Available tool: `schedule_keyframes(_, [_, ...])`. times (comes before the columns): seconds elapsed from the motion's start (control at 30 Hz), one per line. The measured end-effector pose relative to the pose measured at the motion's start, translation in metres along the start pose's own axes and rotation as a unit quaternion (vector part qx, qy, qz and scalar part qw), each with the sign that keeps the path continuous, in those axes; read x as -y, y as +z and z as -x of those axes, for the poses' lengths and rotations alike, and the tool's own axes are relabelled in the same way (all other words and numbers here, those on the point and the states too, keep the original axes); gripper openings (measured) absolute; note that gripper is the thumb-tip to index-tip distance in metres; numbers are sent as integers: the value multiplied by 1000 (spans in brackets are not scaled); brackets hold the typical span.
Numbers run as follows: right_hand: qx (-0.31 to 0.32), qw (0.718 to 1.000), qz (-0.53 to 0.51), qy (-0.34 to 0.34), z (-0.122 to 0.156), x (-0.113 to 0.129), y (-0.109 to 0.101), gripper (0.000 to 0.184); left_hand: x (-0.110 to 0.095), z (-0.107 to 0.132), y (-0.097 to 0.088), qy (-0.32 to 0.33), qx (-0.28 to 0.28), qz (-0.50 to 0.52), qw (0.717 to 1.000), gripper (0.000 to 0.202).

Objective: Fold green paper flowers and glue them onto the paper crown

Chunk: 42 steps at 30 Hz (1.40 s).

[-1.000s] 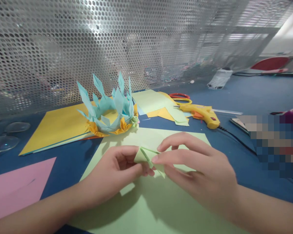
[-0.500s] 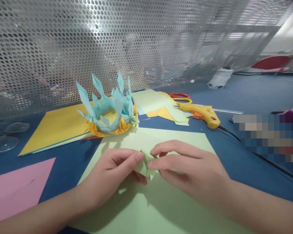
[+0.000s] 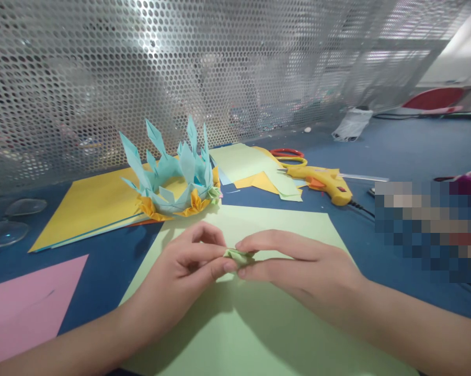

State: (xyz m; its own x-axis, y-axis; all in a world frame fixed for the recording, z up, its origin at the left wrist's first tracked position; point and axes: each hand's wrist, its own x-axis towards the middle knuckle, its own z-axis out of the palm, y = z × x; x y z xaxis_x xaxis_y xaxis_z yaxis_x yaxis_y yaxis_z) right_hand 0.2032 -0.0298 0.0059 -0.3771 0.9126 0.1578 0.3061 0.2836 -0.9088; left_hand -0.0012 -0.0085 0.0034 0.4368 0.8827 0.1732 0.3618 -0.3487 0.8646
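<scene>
A small folded piece of light green paper (image 3: 238, 256) is pinched between my two hands, its shape partly hidden by the fingers. My left hand (image 3: 194, 261) grips its left end with thumb and forefinger, and my right hand (image 3: 301, 263) holds the right end between thumb and fingertips. Both hands are above a large light green sheet (image 3: 227, 329) lying on the blue table. Just beyond them stands a pale blue folded-paper crown (image 3: 160, 201) with tall points and orange and green paper flowers round its base.
The crown stands partly on a yellow paper stack (image 3: 90, 198). A pink sheet (image 3: 31, 308) and eyeglasses (image 3: 6, 235) lie at left. Behind the right hand are paper scraps (image 3: 254, 180), red-and-yellow scissors (image 3: 290, 157) and a yellow glue gun (image 3: 333, 185). A perforated metal panel (image 3: 227, 68) borders the back.
The folded green paper has been turned and now lies flatter between the fingers. My right fingers have closed into a pinch on it, and my left forefinger has come round beside the thumb.
</scene>
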Motion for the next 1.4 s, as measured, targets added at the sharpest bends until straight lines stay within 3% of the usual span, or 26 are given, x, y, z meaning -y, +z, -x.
schedule_keyframes(0.1, [1,999,6,54,-2,-3,1,21,1,0,-1,-24,5,25,999,19])
schedule_keyframes(0.17, [23,998,32,52,-1,-7,1,20,0,0,-1,-54,25,69,996,16])
schedule_keyframes(0.3, [68,993,84,-47,0,-17,-2,25,-3,0,2,-92,14,102,990,12])
schedule_keyframes(0.4, [111,978,127,-121,-3,-19,-2,20,-3,-1,4,-95,-7,87,992,10])
schedule_keyframes(0.5, [125,970,141,-151,-6,-13,-1,19,-2,-1,4,-79,-24,63,995,13])
schedule_keyframes(0.6, [88,987,100,-84,-7,-4,0,7,-2,-1,4,-76,-23,57,995,13])
schedule_keyframes(0.67, [65,997,39,-20,-7,-1,1,10,-4,-2,4,-74,-21,58,995,12])
schedule_keyframes(0.83, [38,995,-55,79,-12,-4,4,9,-5,-1,4,-62,-35,51,996,12])
schedule_keyframes(0.97, [18,994,-51,99,-13,-4,4,5,-5,1,4,-87,-31,59,994,7])
schedule_keyframes(1.1, [7,991,-52,120,-12,-1,3,6,-5,1,2,-71,-29,61,995,8])
schedule_keyframes(1.4, [8,998,20,63,-8,-1,2,17,-5,2,1,-60,-18,59,996,10])
